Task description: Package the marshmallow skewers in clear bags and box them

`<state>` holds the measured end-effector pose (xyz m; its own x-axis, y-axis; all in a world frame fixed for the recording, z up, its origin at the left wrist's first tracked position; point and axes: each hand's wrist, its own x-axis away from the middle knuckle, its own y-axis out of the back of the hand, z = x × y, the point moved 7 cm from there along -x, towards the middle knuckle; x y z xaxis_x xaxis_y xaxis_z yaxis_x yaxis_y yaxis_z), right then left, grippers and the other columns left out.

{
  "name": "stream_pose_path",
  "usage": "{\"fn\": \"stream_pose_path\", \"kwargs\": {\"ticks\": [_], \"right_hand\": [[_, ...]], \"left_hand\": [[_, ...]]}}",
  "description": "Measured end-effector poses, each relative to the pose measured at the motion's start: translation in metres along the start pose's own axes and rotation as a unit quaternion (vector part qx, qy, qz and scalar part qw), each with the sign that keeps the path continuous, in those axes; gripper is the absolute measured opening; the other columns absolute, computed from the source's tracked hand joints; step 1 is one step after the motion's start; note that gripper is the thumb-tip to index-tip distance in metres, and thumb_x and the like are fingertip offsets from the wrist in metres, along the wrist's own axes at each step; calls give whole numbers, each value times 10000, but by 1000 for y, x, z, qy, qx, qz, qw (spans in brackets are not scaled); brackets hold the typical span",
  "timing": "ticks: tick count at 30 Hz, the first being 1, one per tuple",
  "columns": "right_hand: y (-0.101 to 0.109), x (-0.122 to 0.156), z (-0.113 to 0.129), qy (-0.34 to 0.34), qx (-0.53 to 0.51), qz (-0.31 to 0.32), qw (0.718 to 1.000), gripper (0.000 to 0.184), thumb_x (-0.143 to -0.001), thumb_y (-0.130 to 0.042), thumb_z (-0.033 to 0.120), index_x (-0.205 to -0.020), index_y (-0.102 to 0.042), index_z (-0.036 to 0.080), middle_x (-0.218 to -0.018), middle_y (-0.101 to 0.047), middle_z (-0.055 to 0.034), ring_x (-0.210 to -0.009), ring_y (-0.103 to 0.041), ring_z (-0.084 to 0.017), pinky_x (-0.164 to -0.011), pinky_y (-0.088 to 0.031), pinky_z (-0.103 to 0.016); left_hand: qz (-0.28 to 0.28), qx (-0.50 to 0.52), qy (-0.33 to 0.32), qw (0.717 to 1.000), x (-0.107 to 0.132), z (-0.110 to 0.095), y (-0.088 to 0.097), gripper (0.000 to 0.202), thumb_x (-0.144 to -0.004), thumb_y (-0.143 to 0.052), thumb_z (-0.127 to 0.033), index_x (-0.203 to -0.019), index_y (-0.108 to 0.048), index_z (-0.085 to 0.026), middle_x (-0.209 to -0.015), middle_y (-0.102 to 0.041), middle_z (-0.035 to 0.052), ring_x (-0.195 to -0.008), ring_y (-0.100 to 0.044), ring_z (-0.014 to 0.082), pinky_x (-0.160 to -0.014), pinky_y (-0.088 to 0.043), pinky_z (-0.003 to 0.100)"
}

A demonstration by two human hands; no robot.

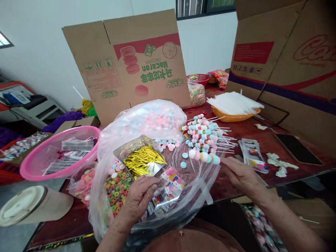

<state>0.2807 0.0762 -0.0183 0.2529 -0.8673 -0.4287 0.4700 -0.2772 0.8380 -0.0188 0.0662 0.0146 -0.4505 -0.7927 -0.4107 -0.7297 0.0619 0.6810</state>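
We find soft, even indoor light over the pale wall (210, 45) and red table (245, 130), with a small bright pane (4, 41) at the far left. Whitish glare veils the plastic bag (110, 134), softening the candies (154, 119) inside, and the gold ties (143, 159) glint. Below the table lies deep shadow. Wide-angle distortion stretches our lidded container (55, 204), lower left, and the top right corner blackens

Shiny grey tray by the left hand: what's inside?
A loose pile of thin gold twist ties lies inside the shiny grey tray. They cover most of its floor, so anything beneath them can't be seen.
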Motion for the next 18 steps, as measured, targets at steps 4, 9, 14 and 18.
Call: {"fn": "stream_pose_path", "kwargs": {"ticks": [4, 9, 14, 18], "right_hand": [[37, -1, 45, 119, 46, -64, 990, 326, -870, -373, 96, -1097, -587, 193, -944, -659, -88, -870, -595, -179, -775, -470, -312], [41, -3, 63, 179, 125, -18, 976, 302, -860, -376, 100, -994, -631, 192, -834, -662, -87, -734, -572, -187, -653, -435, -329], [35, -2, 66, 195, 114, 28, 974, 288, -853, -386, 92, -968, -635, 180, -781, -646, -69, -676, -550, -179, -604, -400, -314], [31, -5, 68, 185, 85, 45, 978, 297, -831, -391, 70, -972, -632, 171, -773, -646, -62, -700, -579, -175, -635, -433, -304]], "left_hand": [[17, -30, -22, 999, -7, -6, 0, 221, -878, -458, -226, -981, -652, -200, -893, -710, 61, -845, -628, 170, -778, -484, 304], [5, -68, -19, 997, -7, -7, 4, 241, -885, -443, -260, -958, -662, -193, -863, -709, 71, -815, -627, 178, -755, -487, 312], [69, -71, -36, 994, -9, -11, -9, 246, -881, -448, -261, -983, -666, -209, -865, -714, 60, -811, -626, 175, -768, -476, 309], [63, -98, 11, 993, -14, -4, -17, 287, -892, -415, -300, -987, -670, -206, -869, -711, 68, -804, -636, 182, -758, -480, 310]]}}
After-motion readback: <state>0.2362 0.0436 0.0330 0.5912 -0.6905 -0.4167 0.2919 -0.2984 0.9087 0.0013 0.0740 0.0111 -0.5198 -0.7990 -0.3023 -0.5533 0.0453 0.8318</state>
